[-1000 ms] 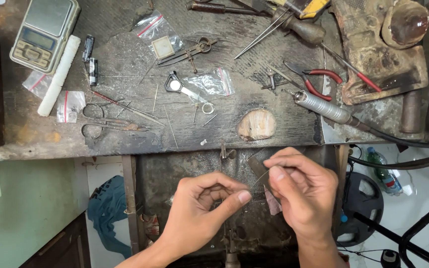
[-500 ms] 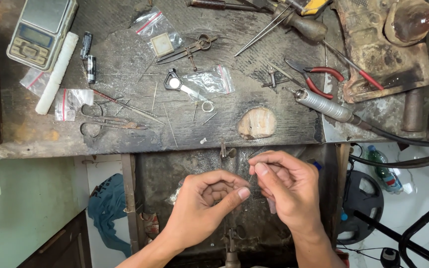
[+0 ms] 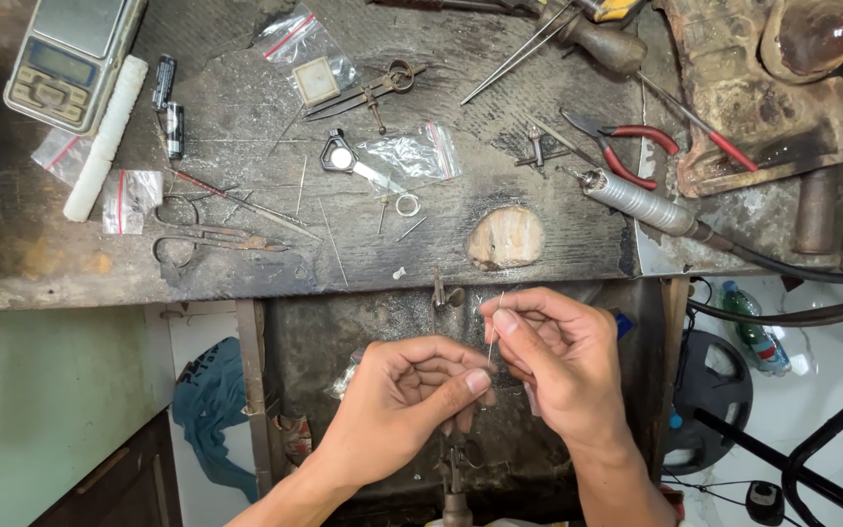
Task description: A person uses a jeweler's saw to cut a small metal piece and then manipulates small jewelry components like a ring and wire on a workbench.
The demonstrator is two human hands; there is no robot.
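Both hands meet below the front edge of a worn, dark workbench [image 3: 246,273]. My right hand [image 3: 558,366] pinches a thin metal wire [image 3: 496,327] between thumb and forefinger; the wire stands nearly upright. My left hand [image 3: 407,400] is curled beside it, thumb and fingertips closed on the wire's lower end or on a small piece I cannot make out. The two hands touch at the fingertips.
On the bench lie a small digital scale [image 3: 70,54], a white stick [image 3: 104,137], scissors [image 3: 202,239], red-handled pliers [image 3: 626,146], a rotary handpiece with cable [image 3: 641,205], small plastic bags [image 3: 407,156], a metal ring [image 3: 408,204] and a pale lump [image 3: 505,237]. A bottle [image 3: 755,332] lies on the floor at right.
My right hand has moved left and slightly up toward the left hand, bringing the wire from a slant to nearly upright. The left hand stayed in place.
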